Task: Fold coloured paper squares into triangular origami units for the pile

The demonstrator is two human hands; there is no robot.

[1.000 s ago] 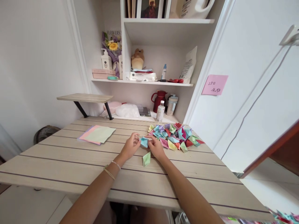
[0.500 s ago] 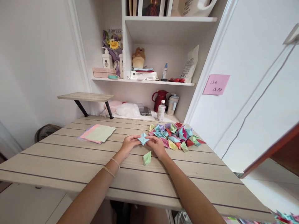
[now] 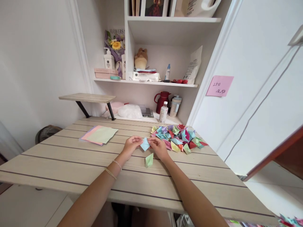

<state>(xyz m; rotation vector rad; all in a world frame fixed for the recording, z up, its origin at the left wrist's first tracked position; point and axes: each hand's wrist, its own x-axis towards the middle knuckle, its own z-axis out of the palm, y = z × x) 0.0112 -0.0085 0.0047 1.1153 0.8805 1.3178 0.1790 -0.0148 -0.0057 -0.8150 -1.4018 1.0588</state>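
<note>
My left hand [image 3: 131, 146] and my right hand [image 3: 159, 148] meet over the middle of the wooden table [image 3: 71, 164], both pinching a small folded light blue paper piece [image 3: 145, 144] just above the tabletop. A folded green paper piece [image 3: 149, 160] lies on the table right below the hands. To the right of my right hand sits a pile of several folded paper pieces [image 3: 180, 137] in blue, pink, green, red and purple.
A stack of flat pastel paper sheets [image 3: 99, 135] lies to the left. At the back stand a small raised shelf [image 3: 87, 98], a bottle [image 3: 163, 113], a red jug [image 3: 162, 101] and a mug [image 3: 175, 106]. A pink sticky note [image 3: 219, 85] hangs on the right wall.
The blue piece has been turned and pressed between my fingers, going from a spread star-like shape to a narrower pointed one. The hands stay in the same spot.
</note>
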